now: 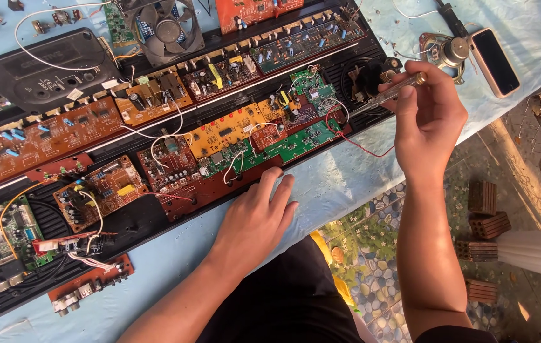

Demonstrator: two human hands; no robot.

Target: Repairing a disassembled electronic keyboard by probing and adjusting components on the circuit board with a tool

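Over the long black panel of circuit boards, my right hand fingers pinch a clear-handled screwdriver while my left hand lies flat, fingers spread and holding nothing, on the cloth-covered bench.

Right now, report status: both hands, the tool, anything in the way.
Right hand gripping clear-handled screwdriver, tip at the green circuit board. Left hand flat on the black tray's edge. Red wire loops near the tip.

Place: an informal electronics repair workshop, seemingly outdoors.
Evidence: circuit boards are covering the cloth-covered table; a cooling fan is lying at upper centre; bricks are lying at lower right.
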